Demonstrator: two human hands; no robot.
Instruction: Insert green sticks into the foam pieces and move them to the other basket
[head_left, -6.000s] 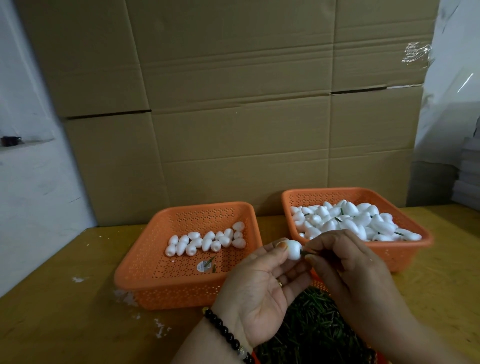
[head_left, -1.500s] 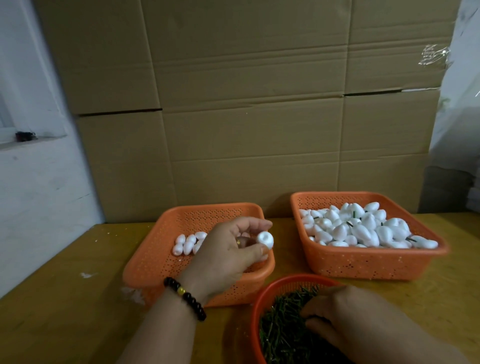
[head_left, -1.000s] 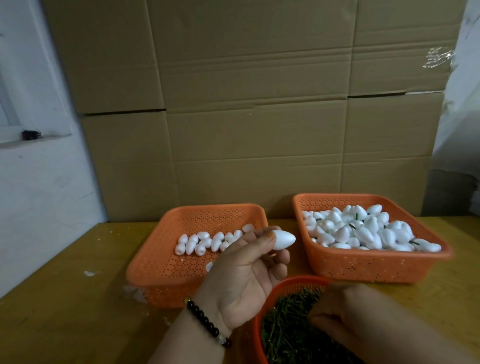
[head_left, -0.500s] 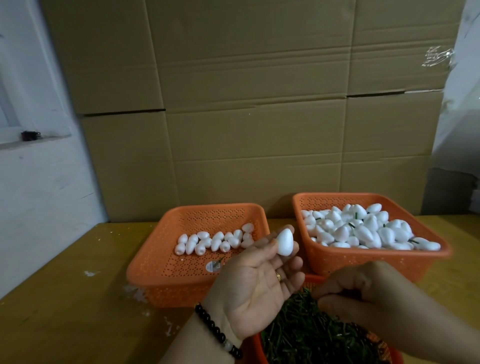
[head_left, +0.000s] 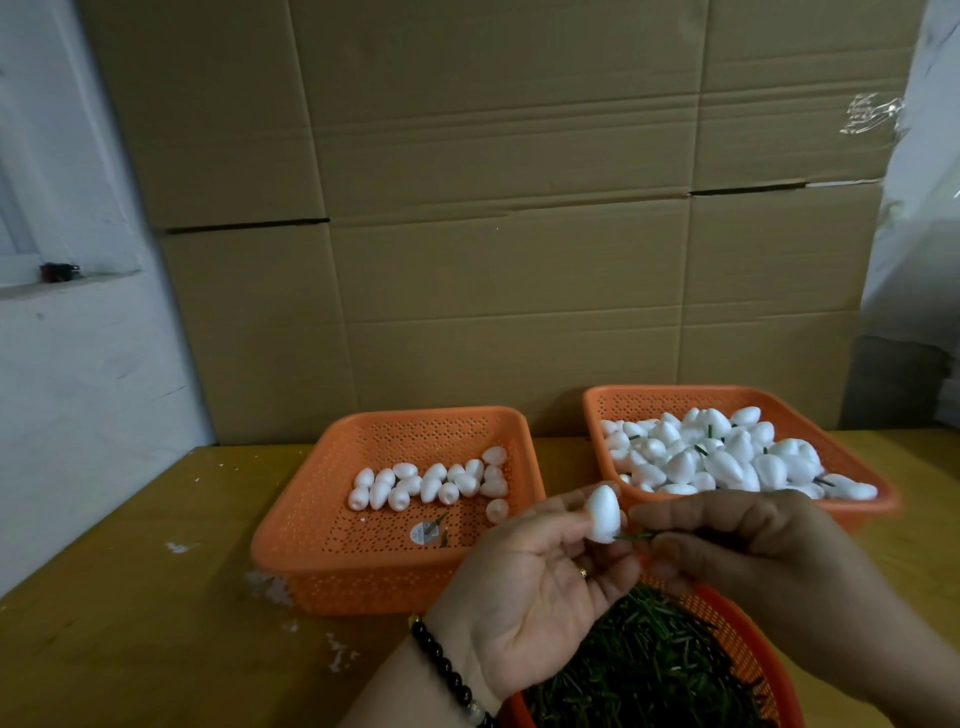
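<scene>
My left hand (head_left: 530, 587) pinches a white egg-shaped foam piece (head_left: 602, 513) between thumb and fingertips, palm up. My right hand (head_left: 758, 566) pinches a thin green stick (head_left: 632, 536) whose tip touches the base of that foam piece. Both hands hover above a round orange bowl (head_left: 748, 639) heaped with green sticks (head_left: 639, 675). The left orange basket (head_left: 332, 525) holds a row of plain foam pieces (head_left: 431, 480). The right orange basket (head_left: 862, 467) is piled with foam pieces that carry sticks (head_left: 727, 457).
The baskets stand on a yellow wooden table (head_left: 130, 623) with white foam crumbs (head_left: 270, 592) beside the left basket. Stacked cardboard boxes (head_left: 493, 234) form a wall right behind the baskets. A white wall (head_left: 67, 364) is at the left.
My left hand lifted a foam piece out of the left basket and brought it over the bowl. My right hand rose from the stick heap with a stick and met the foam.
</scene>
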